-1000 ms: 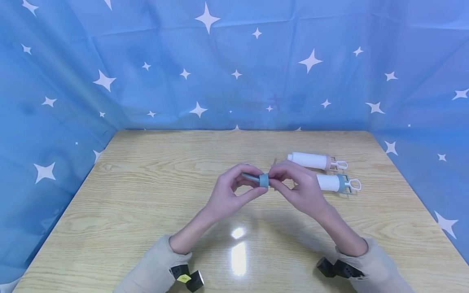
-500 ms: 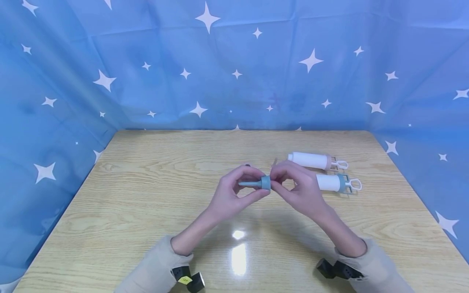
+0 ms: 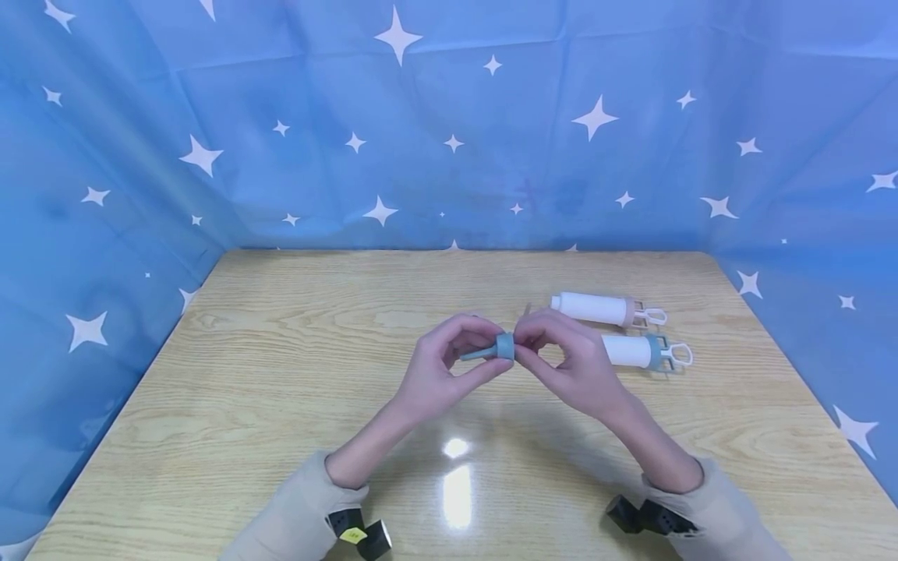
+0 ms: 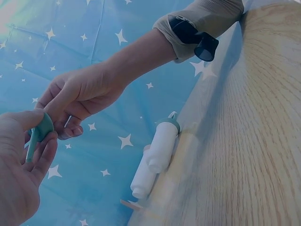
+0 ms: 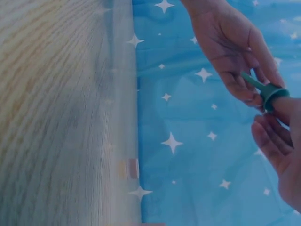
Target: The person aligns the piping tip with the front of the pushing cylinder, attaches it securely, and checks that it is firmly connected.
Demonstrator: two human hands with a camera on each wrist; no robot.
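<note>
The left hand (image 3: 436, 372) pinches the blue-green nozzle (image 3: 505, 346) above the table (image 3: 281, 389). The right hand (image 3: 578, 365) touches the nozzle's wide end; whether it grips cannot be told. Two white tubes (image 3: 627, 351) lie at right.

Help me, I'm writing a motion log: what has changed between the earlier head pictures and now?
The stem of the teal nozzle has swung in the head view, from pointing left and slightly up, through level, to slightly down. The left hand and right hand remain at it, neither visibly letting go. The pink-collared tube and teal-collared tube stay put.
</note>
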